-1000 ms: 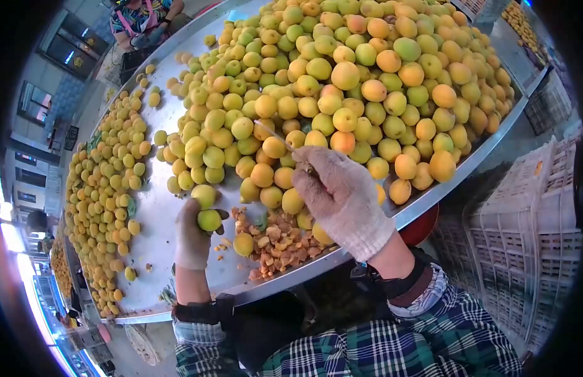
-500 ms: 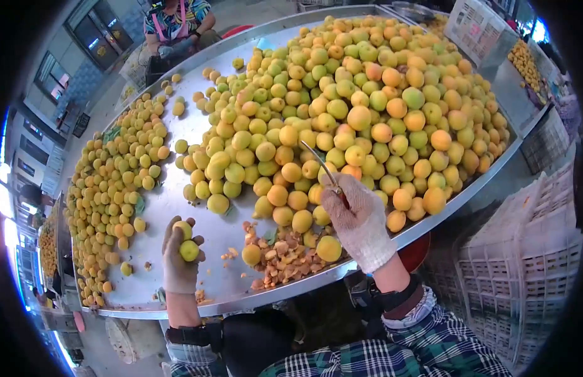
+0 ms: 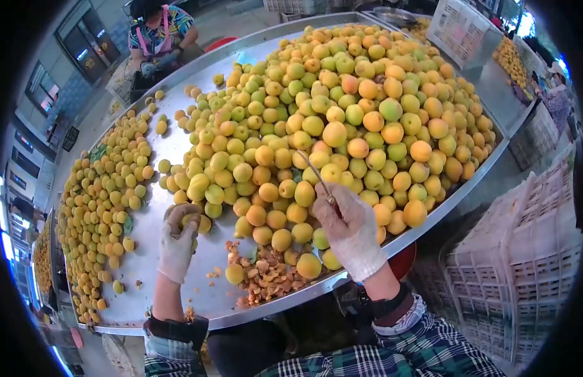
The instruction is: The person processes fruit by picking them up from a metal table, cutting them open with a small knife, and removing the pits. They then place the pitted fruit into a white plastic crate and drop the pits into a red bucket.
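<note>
My left hand (image 3: 180, 242), in a dirty pale glove, curls its fingers around yellow-green fruit near the left side of the large fruit pile (image 3: 341, 94). My right hand (image 3: 348, 229), also gloved, is closed on a thin curved metal tool (image 3: 313, 166) whose tip points up and left over the fruit. Between my hands, small orange-brown pieces (image 3: 275, 273) lie heaped on the metal table (image 3: 216, 308) near its front edge, with whole fruits beside them.
A second group of fruit (image 3: 109, 201) covers the table's left side. Another person (image 3: 161, 38) is beyond the far edge. Stacked plastic crates (image 3: 511, 270) stand at the right, and a white crate (image 3: 461, 31) sits at the back right.
My left hand has moved up and away from me, to the edge of the large pile, and its fingers now cover more of the fruit. My right hand still holds the tool.
</note>
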A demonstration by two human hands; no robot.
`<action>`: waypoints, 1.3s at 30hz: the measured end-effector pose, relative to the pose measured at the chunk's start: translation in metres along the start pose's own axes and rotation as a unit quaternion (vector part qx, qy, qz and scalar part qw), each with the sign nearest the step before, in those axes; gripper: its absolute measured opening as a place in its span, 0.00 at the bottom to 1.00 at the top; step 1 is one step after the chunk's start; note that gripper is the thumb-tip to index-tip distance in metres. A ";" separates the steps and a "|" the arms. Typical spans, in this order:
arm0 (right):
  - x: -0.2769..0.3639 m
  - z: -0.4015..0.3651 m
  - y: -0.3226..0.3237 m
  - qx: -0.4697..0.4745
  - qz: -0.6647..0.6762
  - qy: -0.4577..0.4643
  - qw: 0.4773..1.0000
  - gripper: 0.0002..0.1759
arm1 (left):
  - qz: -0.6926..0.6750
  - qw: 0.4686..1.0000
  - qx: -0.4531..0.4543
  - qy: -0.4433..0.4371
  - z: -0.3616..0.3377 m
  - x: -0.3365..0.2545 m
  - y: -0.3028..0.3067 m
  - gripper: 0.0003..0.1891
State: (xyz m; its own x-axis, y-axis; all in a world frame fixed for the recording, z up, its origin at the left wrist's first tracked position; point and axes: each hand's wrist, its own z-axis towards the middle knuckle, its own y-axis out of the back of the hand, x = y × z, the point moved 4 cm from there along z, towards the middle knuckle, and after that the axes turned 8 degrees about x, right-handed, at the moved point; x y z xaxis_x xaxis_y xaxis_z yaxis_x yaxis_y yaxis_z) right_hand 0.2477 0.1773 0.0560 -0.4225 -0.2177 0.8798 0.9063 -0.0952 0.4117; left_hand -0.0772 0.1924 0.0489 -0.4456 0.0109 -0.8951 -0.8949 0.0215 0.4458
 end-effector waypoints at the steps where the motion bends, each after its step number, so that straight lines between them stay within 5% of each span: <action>1: -0.001 0.001 0.002 -0.008 -0.008 0.002 1.000 0.12 | -0.011 1.000 -0.001 -0.003 -0.001 -0.003 0.002 0.11; 2: -0.002 0.002 0.000 -0.011 -0.011 0.004 1.000 0.12 | -0.026 0.997 0.003 0.068 -0.008 -0.004 0.007 0.11; 5: -0.010 0.004 -0.003 -0.001 -0.003 0.027 1.000 0.10 | -0.031 0.996 -0.024 0.082 -0.042 -0.012 0.022 0.17; 8: -0.017 0.000 -0.011 0.018 0.063 -0.067 0.996 0.15 | -0.083 0.985 -0.107 0.109 -0.100 -0.004 0.043 0.26; 10: -0.010 -0.003 -0.015 0.033 0.080 -0.131 0.988 0.17 | -0.125 0.969 -0.143 0.159 -0.150 0.018 0.072 0.26; 13: -0.010 -0.006 -0.027 0.040 0.091 -0.113 0.989 0.18 | -0.144 0.925 -0.256 0.241 -0.248 0.050 0.120 0.22; 19: -0.001 -0.026 -0.047 0.066 0.068 -0.083 0.992 0.19 | -0.141 0.787 -0.485 0.355 -0.487 0.110 0.194 0.19; 24: 0.004 -0.049 -0.059 0.091 0.064 -0.063 0.992 0.19 | -0.098 0.663 -0.582 0.460 -0.656 0.129 0.182 0.17; 29: 0.015 -0.086 -0.074 0.114 0.118 -0.034 0.986 0.19 | -0.175 0.607 -0.555 0.541 -0.773 0.187 0.132 0.17; 33: -0.007 -0.109 -0.081 0.105 0.176 -0.075 0.976 0.16 | -0.297 0.586 -0.454 0.602 -0.812 0.247 0.088 0.21; 34: -0.009 -0.117 -0.081 0.096 0.202 -0.089 0.971 0.16 | -0.286 0.576 -0.492 0.588 -0.805 0.250 0.079 0.22; 39: -0.001 -0.139 -0.059 0.052 0.301 -0.174 0.936 0.16 | -0.271 0.644 -0.458 0.549 -0.783 0.259 0.101 0.18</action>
State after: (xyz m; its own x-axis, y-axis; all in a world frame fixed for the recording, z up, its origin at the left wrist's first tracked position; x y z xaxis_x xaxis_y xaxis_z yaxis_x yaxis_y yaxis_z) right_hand 0.1959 0.0485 -0.0024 0.1714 0.1287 0.9768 0.9832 0.0415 -0.1780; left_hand -0.3017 -0.5856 -0.1385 0.6411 -0.4750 -0.6028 -0.3415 -0.8799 0.3302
